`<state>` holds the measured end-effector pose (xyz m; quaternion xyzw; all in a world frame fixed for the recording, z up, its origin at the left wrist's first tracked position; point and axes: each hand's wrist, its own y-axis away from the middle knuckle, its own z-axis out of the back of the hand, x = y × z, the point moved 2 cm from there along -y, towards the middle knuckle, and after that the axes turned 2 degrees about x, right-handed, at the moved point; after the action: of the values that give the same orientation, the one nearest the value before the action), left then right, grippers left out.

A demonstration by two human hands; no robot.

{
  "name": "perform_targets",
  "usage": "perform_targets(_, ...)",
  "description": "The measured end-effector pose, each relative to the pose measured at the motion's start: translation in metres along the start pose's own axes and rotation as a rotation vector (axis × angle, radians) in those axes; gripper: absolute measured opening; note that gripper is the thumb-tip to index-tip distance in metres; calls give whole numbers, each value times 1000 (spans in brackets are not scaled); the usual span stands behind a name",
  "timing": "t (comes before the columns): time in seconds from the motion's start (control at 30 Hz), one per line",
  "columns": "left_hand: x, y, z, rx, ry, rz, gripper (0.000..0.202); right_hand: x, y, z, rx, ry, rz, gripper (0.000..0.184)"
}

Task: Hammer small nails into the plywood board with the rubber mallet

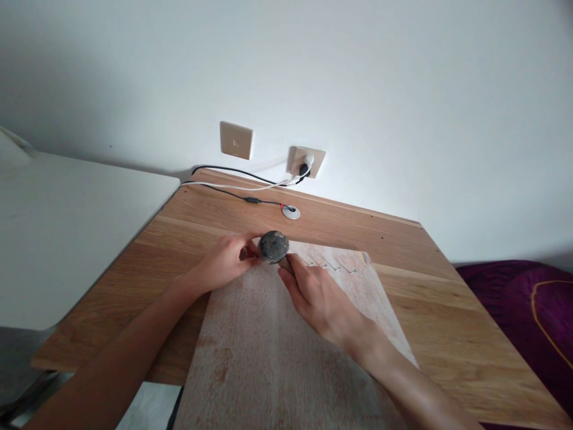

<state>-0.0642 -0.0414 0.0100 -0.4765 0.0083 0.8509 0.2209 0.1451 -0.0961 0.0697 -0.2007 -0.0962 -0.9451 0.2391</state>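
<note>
My right hand (320,295) is wrapped round the handle of a hammer (274,246), whose round, dark, worn head faces me over the far part of a board (264,340). Just left of the head, my left hand (233,257) is closed in a pinch. The hammer head covers its fingertips, so what they hold cannot be made out. Several nails (338,269) stand in a row in the whitish, worn board, to the right of the hammer. The board lies on a wooden table (447,322).
Behind the board, black and white cables (237,186) run along the table to a wall socket (307,162). A cable passes into a round grommet (290,212). A white surface (80,227) adjoins on the left, and purple fabric (505,298) lies at the right.
</note>
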Motion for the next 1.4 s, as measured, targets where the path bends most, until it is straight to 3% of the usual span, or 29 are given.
perform_targets(0.2,-4,1,1,-25,-65,-33,32,2,2,-1,7,-40,18,18)
perform_targets(0.53,6,1,0,-17,-79,-24,47,-1,2,-3,12,-35,17,18)
perform_targets(1.4,5,1,1,-23,-51,-16,47,-1,5,-3,43,-117,13,20)
